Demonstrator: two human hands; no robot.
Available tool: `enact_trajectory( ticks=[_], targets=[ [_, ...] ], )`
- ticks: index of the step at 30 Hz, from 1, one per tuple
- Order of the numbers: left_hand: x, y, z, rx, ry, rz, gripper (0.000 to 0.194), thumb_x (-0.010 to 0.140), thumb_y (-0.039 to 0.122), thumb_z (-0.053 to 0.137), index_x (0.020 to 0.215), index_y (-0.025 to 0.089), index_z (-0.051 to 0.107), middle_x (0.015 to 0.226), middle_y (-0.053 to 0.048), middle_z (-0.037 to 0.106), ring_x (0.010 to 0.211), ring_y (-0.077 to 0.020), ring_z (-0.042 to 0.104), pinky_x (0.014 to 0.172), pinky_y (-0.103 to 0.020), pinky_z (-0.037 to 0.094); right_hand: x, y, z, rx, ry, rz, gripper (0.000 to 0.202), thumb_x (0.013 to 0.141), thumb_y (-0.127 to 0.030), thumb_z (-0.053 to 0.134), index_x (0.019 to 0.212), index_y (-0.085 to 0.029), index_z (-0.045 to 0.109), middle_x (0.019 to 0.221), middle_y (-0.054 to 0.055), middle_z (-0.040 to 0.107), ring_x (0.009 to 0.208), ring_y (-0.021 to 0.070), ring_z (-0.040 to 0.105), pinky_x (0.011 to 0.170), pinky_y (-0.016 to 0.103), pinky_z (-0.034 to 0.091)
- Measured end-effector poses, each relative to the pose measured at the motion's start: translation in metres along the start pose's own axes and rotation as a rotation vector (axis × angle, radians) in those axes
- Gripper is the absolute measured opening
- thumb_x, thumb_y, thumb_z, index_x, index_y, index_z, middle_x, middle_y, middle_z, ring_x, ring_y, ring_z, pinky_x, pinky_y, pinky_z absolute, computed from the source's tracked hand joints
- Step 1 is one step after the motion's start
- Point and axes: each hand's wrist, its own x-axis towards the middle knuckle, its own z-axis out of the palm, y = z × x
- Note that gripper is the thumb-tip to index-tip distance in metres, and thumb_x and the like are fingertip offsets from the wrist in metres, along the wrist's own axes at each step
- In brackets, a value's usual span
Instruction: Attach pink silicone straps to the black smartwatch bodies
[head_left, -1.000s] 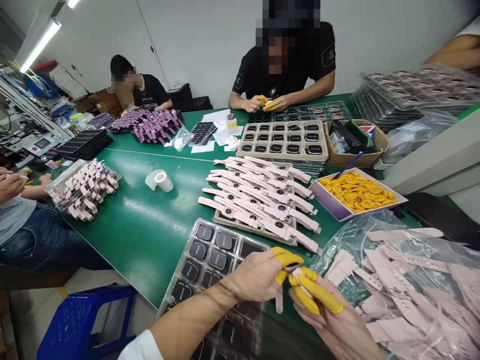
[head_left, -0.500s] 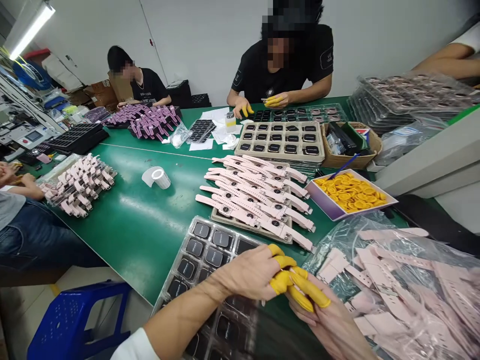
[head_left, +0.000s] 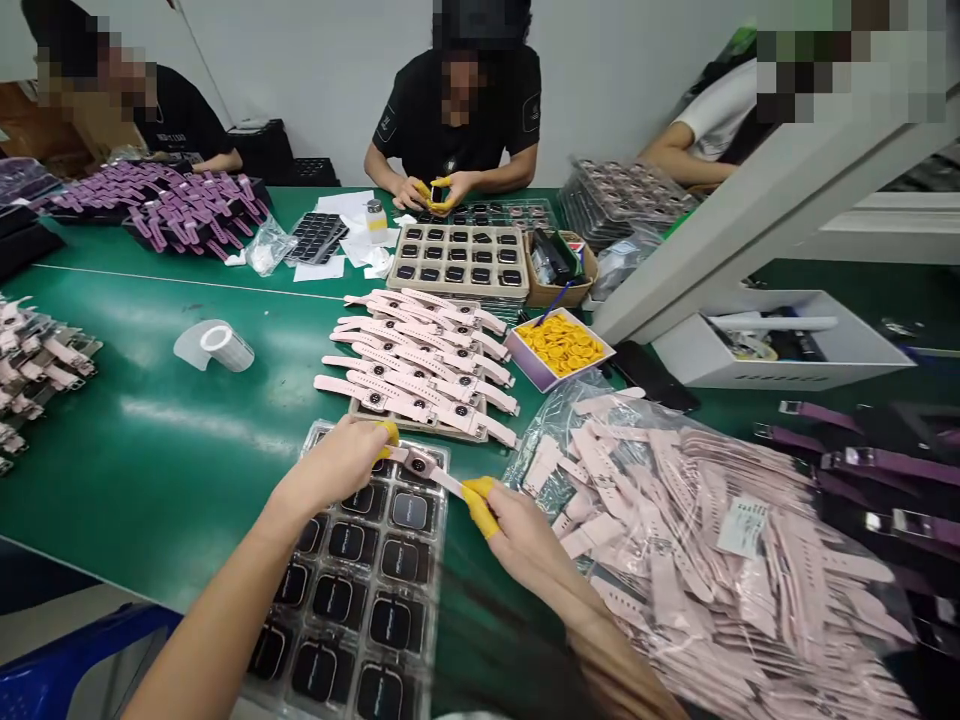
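- Pink watch (head_left: 424, 468): long axis runs from upper left to lower right, held nearly level above the table; the dark round-cornered case sits toward the left end, the pale pink strap trails down to the right.
- Position: the watch spans the gap between the two hands, over the far edge of the clear tray of dark watch cases (head_left: 360, 590), just in front of the row of finished pink watches (head_left: 420, 365).
- Left hand (head_left: 337, 465): closed in a pinch on the case end of the watch, a yellow finger cot (head_left: 388, 433) showing at the fingertip.
- Right hand (head_left: 517, 530): pinches the free strap end between fingertips covered in yellow cots, palm turned downward.
- Appearance: soft pink strap, small dark face with a pale rim; finer detail is too small to tell.
- Bag of loose pink straps (head_left: 690, 540): clear plastic, lying just right of the right hand.
- Box of yellow finger cots (head_left: 559, 345): beyond the bag, near the finished row.
- Green table (head_left: 150, 430): carries all of the above; a white tape roll (head_left: 214, 345) lies well left of the hands.
- Person in a black shirt (head_left: 457, 120): seated across the table, own hands together over a beige tray (head_left: 457, 262).
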Motion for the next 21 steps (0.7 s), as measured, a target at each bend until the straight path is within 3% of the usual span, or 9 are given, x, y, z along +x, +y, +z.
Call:
enact_trajectory(
  ticks=[2, 4, 8, 11, 13, 18, 21],
  targets=[
    [0.005, -0.009, 0.013, 0.021, 0.017, 0.033, 0.044, 0.084, -0.009, 0.038, 0.104, 0.019, 0.065, 0.097, -0.006, 0.07, 0.096, -0.0244, 0.064, 0.094, -0.042, 0.05, 0.001, -0.002, 0.005, -0.033, -0.029, 0.085, 0.02, 0.096, -0.032, 0.053, 0.082, -0.026, 0.066, 0.073, 0.004, 0.068, 0.061, 0.0239, 0.059, 0.059, 0.034, 0.038],
    [0.009, -0.011, 0.026, 0.093, 0.112, 0.051, 0.038, 0.089, -0.004, 0.04, 0.105, 0.019, 0.067, 0.103, -0.01, 0.069, 0.102, -0.0278, 0.062, 0.097, -0.047, 0.049, 0.002, 0.0, 0.002, -0.033, -0.016, 0.142, 0.018, 0.096, -0.036, 0.056, 0.085, -0.027, 0.067, 0.072, 0.004, 0.067, 0.062, 0.0247, 0.058, 0.061, 0.035, 0.038],
    [-0.002, -0.006, 0.04, 0.19, 0.334, -0.022, 0.023, 0.099, 0.013, 0.047, 0.102, 0.017, 0.069, 0.114, -0.017, 0.068, 0.111, -0.0346, 0.059, 0.098, -0.053, 0.048, 0.008, 0.016, -0.025, -0.156, 0.167, 0.196, 0.03, 0.102, -0.045, 0.049, 0.114, -0.025, 0.067, 0.104, 0.012, 0.072, 0.092, 0.0315, 0.065, 0.082, 0.043, 0.05],
    [-0.018, -0.002, 0.041, 0.265, 0.219, -0.082, 0.024, 0.099, 0.016, 0.047, 0.101, 0.014, 0.071, 0.11, -0.019, 0.07, 0.104, -0.037, 0.061, 0.085, -0.051, 0.051, 0.017, 0.032, -0.048, -0.542, 0.211, 0.329, 0.044, 0.103, -0.035, 0.042, 0.137, -0.011, 0.058, 0.138, 0.024, 0.06, 0.133, 0.0394, 0.049, 0.108, 0.051, 0.042],
    [-0.024, 0.0, 0.039, 0.307, 0.12, -0.106, 0.025, 0.096, 0.015, 0.049, 0.105, 0.012, 0.072, 0.115, -0.021, 0.07, 0.105, -0.0388, 0.062, 0.081, -0.05, 0.051, 0.022, 0.038, -0.056, -0.656, 0.163, 0.403, 0.046, 0.101, -0.031, 0.045, 0.136, -0.004, 0.058, 0.149, 0.03, 0.051, 0.146, 0.0429, 0.035, 0.114, 0.054, 0.035],
    [-0.016, -0.003, 0.041, 0.364, 0.076, -0.067, 0.031, 0.1, 0.017, 0.044, 0.112, 0.01, 0.071, 0.117, -0.021, 0.07, 0.107, -0.0377, 0.063, 0.085, -0.048, 0.049, 0.026, 0.041, -0.057, -0.673, 0.117, 0.448, 0.04, 0.1, -0.035, 0.053, 0.119, -0.003, 0.066, 0.152, 0.032, 0.048, 0.152, 0.0459, 0.026, 0.116, 0.059, 0.029],
    [-0.015, -0.011, 0.04, 0.319, 0.104, -0.037, 0.028, 0.102, 0.017, 0.043, 0.105, 0.013, 0.071, 0.112, -0.017, 0.073, 0.105, -0.0355, 0.064, 0.086, -0.046, 0.05, 0.024, 0.042, -0.06, -0.549, 0.189, 0.415, 0.028, 0.098, -0.034, 0.056, 0.106, -0.009, 0.065, 0.15, 0.034, 0.049, 0.153, 0.0465, 0.023, 0.117, 0.063, 0.024]
  ],
)
